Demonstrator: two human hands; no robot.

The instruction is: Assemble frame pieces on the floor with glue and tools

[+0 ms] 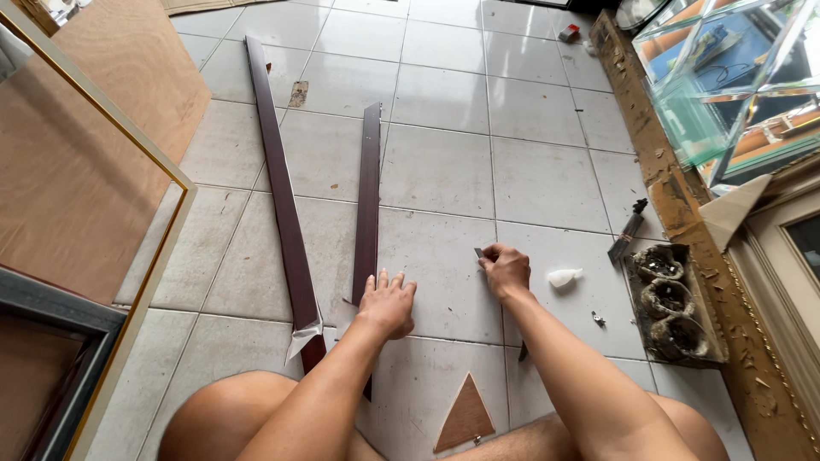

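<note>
I squat over a tiled floor. My left hand [387, 303] lies flat, fingers spread, pressing on the near end of a short dark brown moulding strip [368, 188]. A longer dark strip [278, 183] lies to its left, with a pale wrapping peeled back at its near end. My right hand [506, 267] is pinched on a small thin grey thing [479, 253] touching the floor just right of the short strip; I cannot tell what kind of thing it is. A brown wooden triangle [465, 416] lies between my knees.
A gold-edged framed board [81, 179] leans at the left. On the right lie a white scrap [564, 277], a dark hand tool [628, 232], a tray of clumps [672, 300], a long ornate gilt frame piece [683, 222] and bevelled glass panels [735, 77].
</note>
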